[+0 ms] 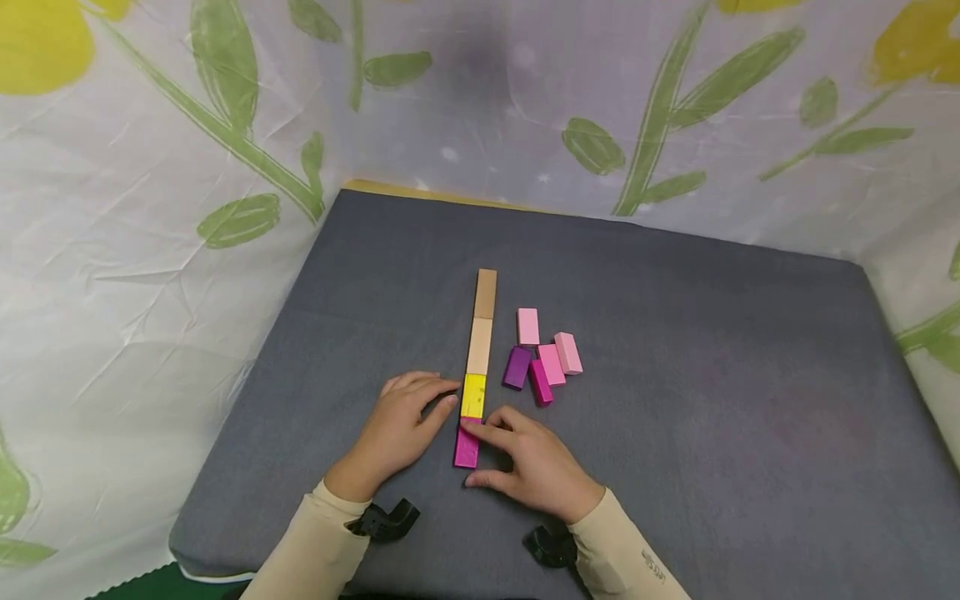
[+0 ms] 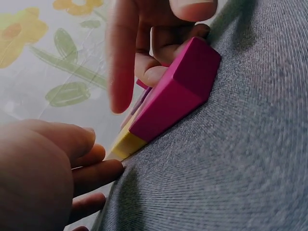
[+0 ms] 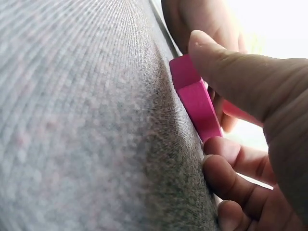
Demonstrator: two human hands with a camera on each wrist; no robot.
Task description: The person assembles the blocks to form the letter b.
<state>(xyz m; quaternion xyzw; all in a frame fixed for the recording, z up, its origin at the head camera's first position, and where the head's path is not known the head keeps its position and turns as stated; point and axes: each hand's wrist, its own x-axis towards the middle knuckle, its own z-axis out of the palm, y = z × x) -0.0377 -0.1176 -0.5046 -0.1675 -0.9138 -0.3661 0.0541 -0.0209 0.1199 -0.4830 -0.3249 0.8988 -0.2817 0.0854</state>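
A straight row of blocks lies on the dark cloth: a tan block (image 1: 486, 293) farthest off, then a beige block (image 1: 479, 346), a yellow block (image 1: 474, 393) and a magenta block (image 1: 467, 452) nearest me. My left hand (image 1: 397, 429) rests to the left of the row, fingers loosely extended, index fingertip right by the yellow block's side. From the right, my right hand (image 1: 542, 468) reaches over the magenta block with its index finger at the block's far end. Its thumb is stretched out past the near end, apart from the index finger.
Right of the row lies a loose group: a purple block (image 1: 517, 367), a narrow magenta block (image 1: 541, 383) and several pink blocks (image 1: 551, 365). The grey table (image 1: 712, 400) is bordered at the back and sides by a white flower-painted sheet (image 1: 480, 108).
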